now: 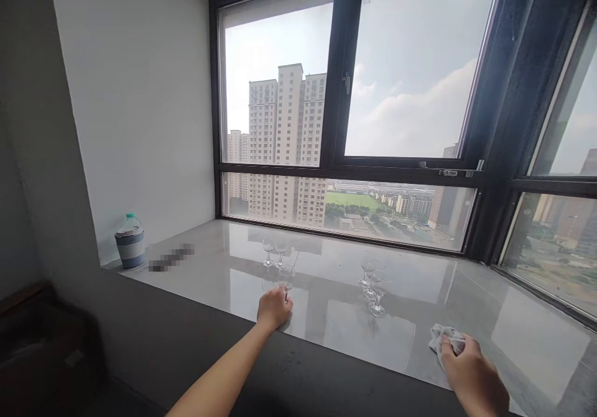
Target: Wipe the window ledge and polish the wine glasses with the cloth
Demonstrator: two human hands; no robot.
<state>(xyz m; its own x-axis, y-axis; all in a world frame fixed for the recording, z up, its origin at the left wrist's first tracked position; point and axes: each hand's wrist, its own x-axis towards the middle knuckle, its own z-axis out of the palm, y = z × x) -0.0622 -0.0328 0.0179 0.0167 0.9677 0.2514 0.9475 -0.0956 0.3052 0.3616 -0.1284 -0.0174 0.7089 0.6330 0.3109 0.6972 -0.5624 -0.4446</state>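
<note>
Head view: left hand (273,309) curled around a stemmed glass (285,276), right hand (471,373) pinching a white cloth (443,336) just ahead.

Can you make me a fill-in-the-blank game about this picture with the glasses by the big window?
1. The left hand holds the stem of a ____.
2. The right hand rests on a white ____.
3. The bottle stands in the corner on the person's ____ side.
4. All the glasses stand on the shiny ____ under the window.

Missing words: glass; cloth; left; ledge
</note>
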